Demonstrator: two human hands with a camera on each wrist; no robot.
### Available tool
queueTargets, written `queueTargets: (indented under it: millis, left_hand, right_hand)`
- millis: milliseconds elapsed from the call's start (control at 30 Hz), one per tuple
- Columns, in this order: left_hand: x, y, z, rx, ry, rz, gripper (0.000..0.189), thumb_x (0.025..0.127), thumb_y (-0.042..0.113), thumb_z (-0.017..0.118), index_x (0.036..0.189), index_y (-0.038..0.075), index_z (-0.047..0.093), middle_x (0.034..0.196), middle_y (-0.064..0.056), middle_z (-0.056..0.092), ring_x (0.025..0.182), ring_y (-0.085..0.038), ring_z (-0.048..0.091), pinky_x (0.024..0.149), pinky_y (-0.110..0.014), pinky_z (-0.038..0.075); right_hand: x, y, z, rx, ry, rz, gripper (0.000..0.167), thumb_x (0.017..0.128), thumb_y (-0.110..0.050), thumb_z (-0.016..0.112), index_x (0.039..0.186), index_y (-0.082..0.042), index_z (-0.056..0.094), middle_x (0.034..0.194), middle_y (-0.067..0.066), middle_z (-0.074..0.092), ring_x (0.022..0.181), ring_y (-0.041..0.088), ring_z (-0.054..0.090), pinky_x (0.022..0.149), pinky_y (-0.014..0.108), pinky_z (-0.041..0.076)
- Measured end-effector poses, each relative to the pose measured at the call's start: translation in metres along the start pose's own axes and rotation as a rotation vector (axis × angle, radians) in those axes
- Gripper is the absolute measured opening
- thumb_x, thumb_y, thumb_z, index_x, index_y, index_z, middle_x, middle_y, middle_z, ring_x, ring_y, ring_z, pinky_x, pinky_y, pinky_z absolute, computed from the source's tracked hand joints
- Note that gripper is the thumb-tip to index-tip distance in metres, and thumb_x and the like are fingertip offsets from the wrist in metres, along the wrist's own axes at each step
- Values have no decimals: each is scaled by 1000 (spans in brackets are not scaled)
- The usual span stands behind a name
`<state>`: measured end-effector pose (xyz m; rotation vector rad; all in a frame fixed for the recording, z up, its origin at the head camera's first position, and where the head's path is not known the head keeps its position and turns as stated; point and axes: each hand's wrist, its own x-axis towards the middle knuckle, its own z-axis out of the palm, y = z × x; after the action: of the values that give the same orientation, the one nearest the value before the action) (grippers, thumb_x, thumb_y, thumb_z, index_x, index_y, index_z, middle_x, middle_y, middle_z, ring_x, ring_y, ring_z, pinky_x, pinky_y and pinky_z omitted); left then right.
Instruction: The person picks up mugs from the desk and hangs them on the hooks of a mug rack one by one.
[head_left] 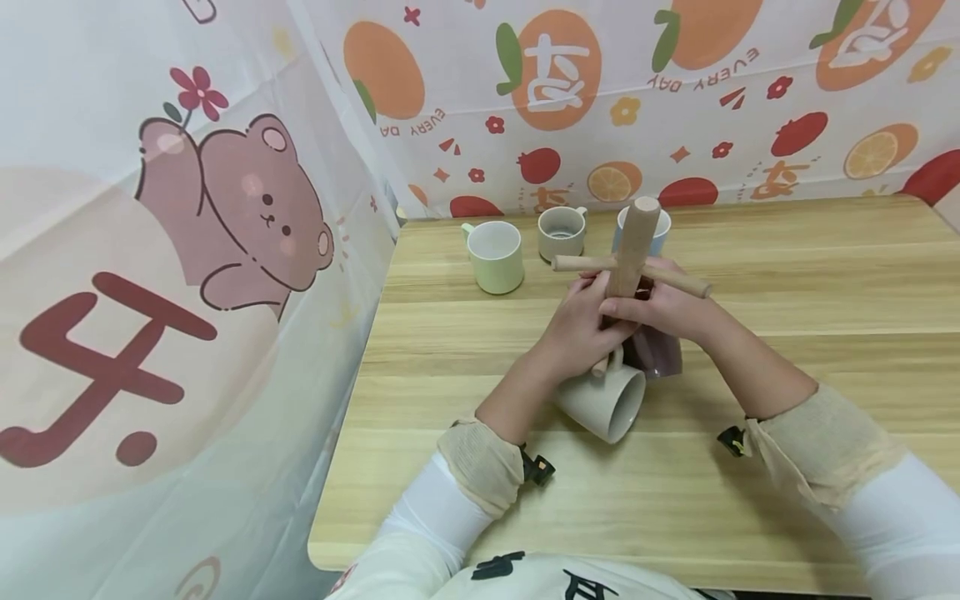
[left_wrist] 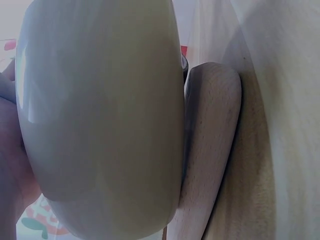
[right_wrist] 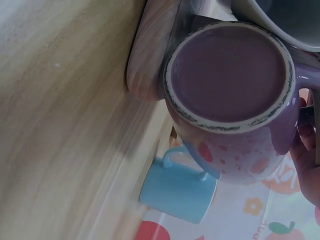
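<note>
A wooden mug tree (head_left: 636, 237) with round pegs stands on the table, both hands around its post. My left hand (head_left: 581, 329) grips the post from the left, below the upper pegs. Around the other side, my right hand (head_left: 667, 307) holds it with the thumb across the front. A beige mug (head_left: 600, 402) hangs tilted by its handle from a lower peg, below my left hand. Behind it a purple mug (right_wrist: 230, 75) hangs beneath my right hand, base toward the right wrist camera. Some fingers are hidden behind the post. The rack's wooden base (left_wrist: 212, 125) lies on the table.
At the back of the wooden table (head_left: 420, 417) stand a pale green mug (head_left: 497, 262), a small grey-beige mug (head_left: 561, 237) and a light blue mug (right_wrist: 179, 190), partly behind the mug tree. Printed curtains (head_left: 450, 100) hang along the back and left edges.
</note>
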<state>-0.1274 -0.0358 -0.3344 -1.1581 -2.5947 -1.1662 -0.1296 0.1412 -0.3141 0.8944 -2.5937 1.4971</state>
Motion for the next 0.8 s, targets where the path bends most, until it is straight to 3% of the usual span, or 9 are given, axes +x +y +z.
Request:
queueTargets:
  millis: [233, 300, 500, 567, 667, 733, 800]
  left_hand:
    - [-1, -1, 0, 31, -37, -8, 44, 93, 25, 64, 132, 7, 51, 130, -4, 62, 131, -18, 49, 119, -27, 18]
    - [-2, -2, -1, 51, -48, -6, 42, 93, 25, 64, 129, 8, 53, 127, -2, 63, 129, -16, 51, 119, -28, 18]
    - [-3, -1, -4, 65, -34, -7, 44, 94, 27, 64, 133, 10, 56, 123, -1, 67, 122, -11, 56, 119, -28, 20]
    - [-2, 0, -5, 70, -21, -3, 47, 94, 27, 64, 136, 9, 55, 127, -1, 66, 124, -11, 56, 119, -27, 19]
    - [0, 0, -5, 79, -12, -5, 50, 93, 28, 64, 138, 9, 53, 129, -1, 65, 125, -10, 55, 118, -25, 19]
    - [0, -1, -5, 82, -12, -7, 51, 93, 28, 65, 138, 9, 52, 130, -2, 64, 126, -10, 55, 119, -24, 18]
    - [0, -1, -5, 82, -18, -14, 49, 93, 29, 65, 136, 9, 54, 124, -1, 67, 122, -10, 57, 118, -25, 19]
  right_hand:
    - [-6, -5, 11, -170, 90, -42, 29, 92, -21, 69, 120, -15, 67, 110, 0, 69, 96, 9, 60, 80, 26, 49]
    - [-8, -12, 18, -172, 130, -32, 28, 93, -22, 67, 120, -15, 66, 109, 0, 68, 98, 11, 61, 83, 26, 49]
    - [-6, -38, 34, 143, 330, 128, 34, 94, -20, 65, 127, -14, 60, 121, 1, 62, 111, 12, 59, 92, 22, 46]
    - [-3, -45, 37, 298, 423, 143, 38, 92, -13, 65, 129, -11, 57, 118, 4, 61, 105, 13, 62, 90, 22, 48]
    - [1, -51, 42, 487, 536, 98, 45, 89, -2, 65, 131, -9, 51, 116, 8, 60, 104, 17, 62, 92, 24, 49]
    - [2, -55, 45, 612, 590, 51, 60, 86, 5, 64, 139, -14, 42, 121, 10, 57, 106, 21, 62, 91, 26, 51]
    - [1, -59, 46, 650, 604, 5, 72, 85, 8, 63, 146, -19, 35, 130, 9, 54, 114, 22, 59, 93, 26, 50]
